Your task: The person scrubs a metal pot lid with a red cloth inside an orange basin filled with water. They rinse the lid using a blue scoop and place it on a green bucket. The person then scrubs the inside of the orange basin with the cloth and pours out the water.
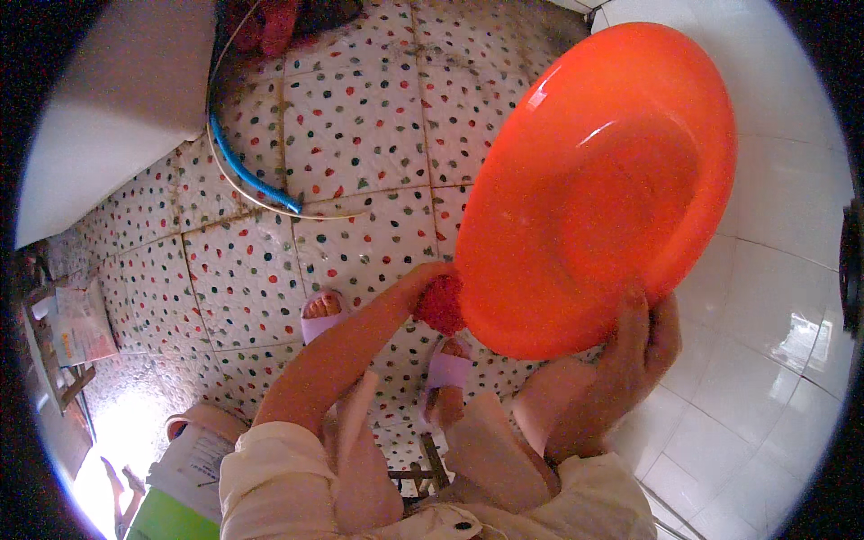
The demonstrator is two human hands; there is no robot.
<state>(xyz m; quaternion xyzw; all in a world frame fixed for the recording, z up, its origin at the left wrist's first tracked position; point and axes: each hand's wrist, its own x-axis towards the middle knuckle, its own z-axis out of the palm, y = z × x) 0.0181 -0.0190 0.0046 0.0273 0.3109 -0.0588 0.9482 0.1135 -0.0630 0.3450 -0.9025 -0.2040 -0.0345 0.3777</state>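
Note:
A large orange-red plastic basin [607, 182] is tilted up at the right, its hollow side facing me. My right hand [644, 337] grips its lower right rim, fingers over the edge. My left hand [435, 277] is at the lower left edge, partly hidden behind the basin. A dark red piece of material [442, 307], perhaps a cloth or mesh, shows beside my left hand; I cannot tell how it is held.
White wall tiles [763, 270] stand close at the right. A blue hose [250, 175] and a thin pale tube [270, 206] lie on the spotted tile floor [358, 135]. A white cabinet or appliance [121, 121] is at upper left. Containers [196, 459] stand at lower left.

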